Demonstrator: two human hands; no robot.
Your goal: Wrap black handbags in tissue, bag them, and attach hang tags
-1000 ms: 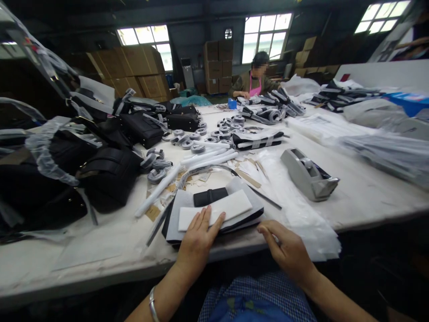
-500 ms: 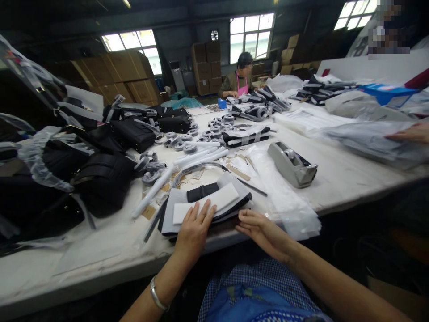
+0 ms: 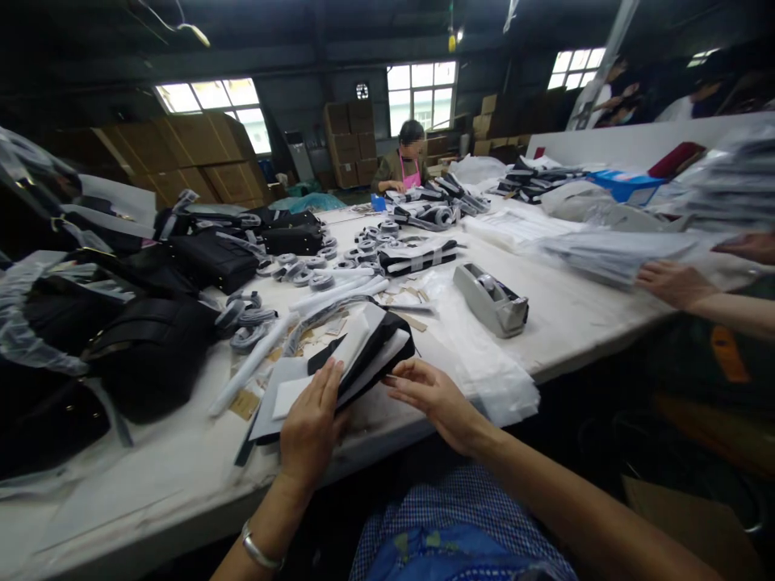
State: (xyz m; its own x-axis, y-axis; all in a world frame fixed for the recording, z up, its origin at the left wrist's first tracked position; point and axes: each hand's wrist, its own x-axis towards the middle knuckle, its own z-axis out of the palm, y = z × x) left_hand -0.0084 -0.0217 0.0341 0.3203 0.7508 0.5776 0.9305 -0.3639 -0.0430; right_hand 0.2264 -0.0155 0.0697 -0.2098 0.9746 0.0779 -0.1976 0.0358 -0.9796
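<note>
A flat black bag (image 3: 396, 343), layered with grey sheet and a white foam strip (image 3: 358, 335), lies at the table's near edge. Its right part is bent up, and the layers fan apart there. My left hand (image 3: 312, 415) rests on the bag and foam, fingers stretched out and flat, thumb hidden. At the raised right end, my right hand (image 3: 433, 395) has its curled fingertips on the black edge. Just behind the bag lie a wrapped strap (image 3: 296, 331) and brown paper scraps (image 3: 320, 335).
A grey tape dispenser (image 3: 492, 300) stands to the right beside clear plastic bags (image 3: 502, 383). Black bags (image 3: 151, 347) pile up at left, near rolled straps (image 3: 251, 319). A co-worker's hands (image 3: 678, 284) touch plastic-wrapped goods at right; another person (image 3: 403, 165) works across the table (image 3: 581, 315).
The bag's right end has been lifted and bent inward, with the foam strip folding up with it. The view has turned right, and more of the co-worker's hands shows at right.
</note>
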